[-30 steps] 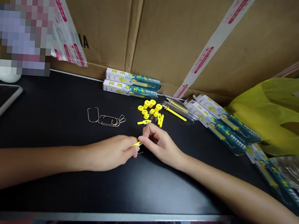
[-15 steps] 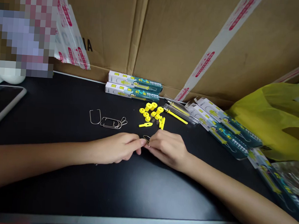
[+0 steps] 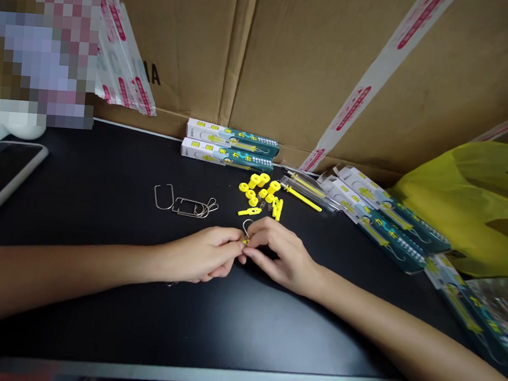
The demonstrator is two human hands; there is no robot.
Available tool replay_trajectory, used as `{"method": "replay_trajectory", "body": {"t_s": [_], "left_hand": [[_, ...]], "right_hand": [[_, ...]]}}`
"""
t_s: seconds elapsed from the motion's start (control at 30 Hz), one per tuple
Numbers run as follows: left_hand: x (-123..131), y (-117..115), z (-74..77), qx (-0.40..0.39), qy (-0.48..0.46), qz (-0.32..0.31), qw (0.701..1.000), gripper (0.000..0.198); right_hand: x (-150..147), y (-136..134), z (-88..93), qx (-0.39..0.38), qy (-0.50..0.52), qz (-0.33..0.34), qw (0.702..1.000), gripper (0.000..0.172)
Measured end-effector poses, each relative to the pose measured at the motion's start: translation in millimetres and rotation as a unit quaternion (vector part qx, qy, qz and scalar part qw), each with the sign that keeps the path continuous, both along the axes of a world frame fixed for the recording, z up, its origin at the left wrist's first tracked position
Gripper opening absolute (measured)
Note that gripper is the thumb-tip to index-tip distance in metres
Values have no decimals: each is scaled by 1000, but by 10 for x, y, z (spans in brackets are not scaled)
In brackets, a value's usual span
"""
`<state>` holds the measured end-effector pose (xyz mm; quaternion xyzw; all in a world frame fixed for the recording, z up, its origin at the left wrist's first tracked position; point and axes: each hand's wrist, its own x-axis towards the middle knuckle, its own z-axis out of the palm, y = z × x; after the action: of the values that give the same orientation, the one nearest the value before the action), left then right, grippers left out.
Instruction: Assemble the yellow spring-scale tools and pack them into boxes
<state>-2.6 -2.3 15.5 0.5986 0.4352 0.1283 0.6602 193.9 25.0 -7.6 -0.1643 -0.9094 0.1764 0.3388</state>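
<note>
My left hand (image 3: pixel 212 252) is closed, its thumb and fingers pinching a small yellow plastic piece (image 3: pixel 244 242), mostly hidden. From that piece a curved metal wire hook (image 3: pixel 245 222) rises, with the fingertips of my right hand (image 3: pixel 282 251) closed on it. Just beyond the hands lie yellow flanged caps (image 3: pixel 254 181), slim yellow plastic pieces (image 3: pixel 249 211) and small springs (image 3: pixel 262 204). Left of these, bent wire hooks (image 3: pixel 195 208) rest beside an open wire loop (image 3: pixel 163 197). A bit of wire (image 3: pixel 171 283) peeks from under my left forearm.
Two printed spring scale boxes (image 3: pixel 228 155) stand against a large cardboard box (image 3: pixel 315 55). Clear tubes with yellow rods (image 3: pixel 303 195) and more boxes (image 3: pixel 375 234) lie right, near a yellow plastic bag (image 3: pixel 441 186). A phone (image 3: pixel 7 176) lies at the left on the black table (image 3: pixel 227 328).
The wire hook now stands up more visibly between my hands, and the yellow piece shows at my left fingertips. My right fingers have opened out a little. The view has shifted slightly.
</note>
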Motion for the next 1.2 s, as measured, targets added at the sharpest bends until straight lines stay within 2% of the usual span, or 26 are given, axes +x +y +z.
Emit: {"method": "replay_trajectory", "body": {"t_s": [0.1,0.2,0.3,0.37,0.43,0.57,0.73,0.87,1.07,1.13,1.2], "left_hand": [[-5,-5,3,49,-14,25,998,21],[-11,-14,2,102,-22,32,994,22],[-7,-16,-2,155,-18,44,987,24],[-2,-12,-6,174,-13,61,983,25],[2,-8,-10,181,-6,67,981,26],[0,5,-31,220,13,56,974,24],[-10,60,-84,271,43,63,960,24],[-19,97,-104,319,75,80,941,19],[-24,113,-109,338,86,96,932,15],[-16,112,-122,339,57,119,931,19],[-3,104,-139,325,21,139,935,21]], "right_hand": [[-26,-33,-20,-102,38,-46,993,11],[-57,-62,-21,-223,80,-87,968,15],[-86,-72,-8,-319,132,-84,935,27],[-97,-73,-4,-341,145,-81,925,31],[-98,-79,-9,-318,133,-90,935,29],[-83,-128,-40,-195,67,-104,973,18],[-72,-187,-59,-93,11,-107,990,21],[-78,-177,-58,-81,14,-139,987,21],[-79,-187,-22,-79,36,-162,983,13],[-77,-198,-1,-96,31,-178,979,10],[-82,-200,13,-150,4,-180,972,9]]}}
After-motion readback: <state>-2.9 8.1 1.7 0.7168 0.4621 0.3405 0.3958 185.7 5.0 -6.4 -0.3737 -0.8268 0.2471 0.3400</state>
